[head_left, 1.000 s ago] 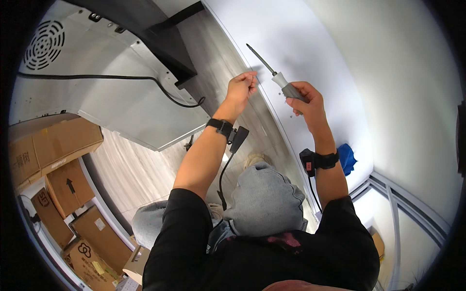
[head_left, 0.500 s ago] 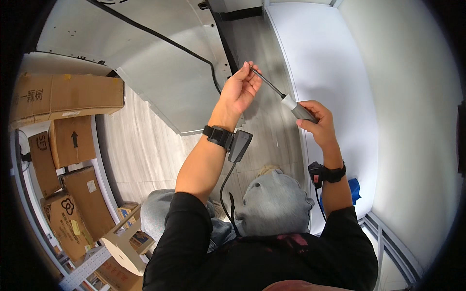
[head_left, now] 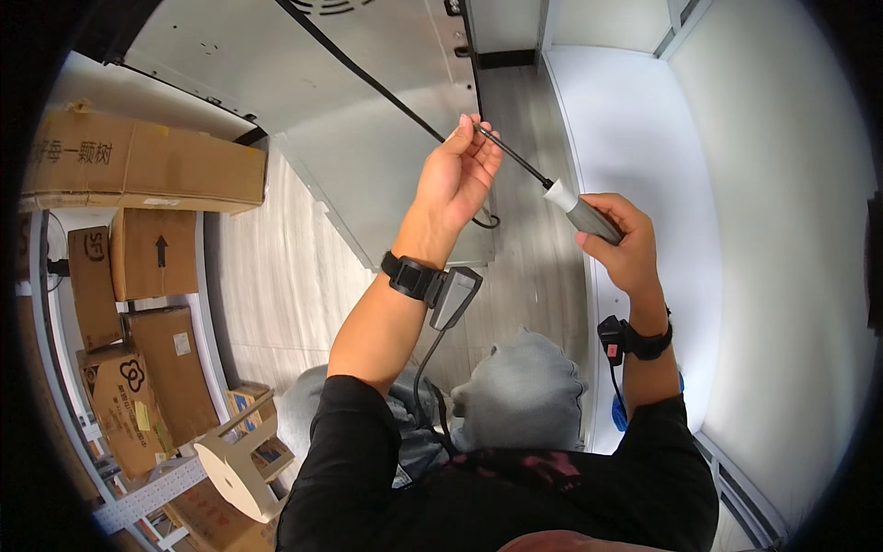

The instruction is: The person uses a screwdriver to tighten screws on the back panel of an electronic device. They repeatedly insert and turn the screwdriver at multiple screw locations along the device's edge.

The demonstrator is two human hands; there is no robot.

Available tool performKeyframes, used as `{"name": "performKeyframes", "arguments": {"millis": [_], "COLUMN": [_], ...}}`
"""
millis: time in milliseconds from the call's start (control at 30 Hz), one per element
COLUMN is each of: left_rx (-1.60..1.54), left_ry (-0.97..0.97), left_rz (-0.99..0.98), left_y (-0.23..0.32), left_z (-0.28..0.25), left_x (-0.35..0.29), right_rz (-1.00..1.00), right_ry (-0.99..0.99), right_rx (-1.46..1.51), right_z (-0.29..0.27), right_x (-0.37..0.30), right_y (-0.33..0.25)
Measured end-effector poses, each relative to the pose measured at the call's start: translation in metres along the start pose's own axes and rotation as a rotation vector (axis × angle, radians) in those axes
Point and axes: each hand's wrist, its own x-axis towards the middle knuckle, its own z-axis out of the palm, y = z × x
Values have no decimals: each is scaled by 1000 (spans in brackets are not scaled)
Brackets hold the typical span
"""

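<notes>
Between the metal casing [head_left: 349, 166] and the white bench [head_left: 644, 138], screwdriver [head_left: 563, 195] is held in mid-air above the floor [head_left: 543, 276], tip toward the casing side. Right hand [head_left: 630, 241] clamped on the grey handle [head_left: 596, 224], thumb one side, fingers the other. Left hand [head_left: 457, 175] at the tip, palm half open, thumb and forefinger bunched round the end. Can't tell if they pinch the tip, hold something tiny on it, or just brush it.

Reads to me as fine fingertip work at the tip. To do it well: handle dead still, left fingers do the small moves, shaft [head_left: 515, 157] lined up straight with whatever sits there. Light touch, no shove; a slip could run the point into the fingers. Mind the left wrist lead [head_left: 418, 382], could snag.

Hard to make out: the tip, lost among the left fingers, no read on its shape. Black cable [head_left: 368, 81] goes behind the left hand, shows again beyond it. Casing and its vent [head_left: 336, 5] cut off at top. Blue thing [head_left: 619, 411] mostly behind the right arm [head_left: 649, 377], can't identify.
</notes>
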Motion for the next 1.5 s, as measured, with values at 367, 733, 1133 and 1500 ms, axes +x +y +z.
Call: {"name": "performKeyframes", "arguments": {"millis": [367,733,1133,1500], "left_rx": [32,158,470,556], "left_ry": [-99,-123,-109,-140], "left_rz": [95,-71,-100,-77], "left_y": [44,74,85,89], "left_z": [80,110,119,118], "left_x": [-20,-3,8,9], "right_rz": [-305,-175,-279,-347], "right_ry": [317,564,659,728], "right_rx": [-503,-274,-249,-163], "right_z": [14,88,111,120], "right_x": [12,-12,-5,-1], "right_y": [-122,-160,-159,-150]}}
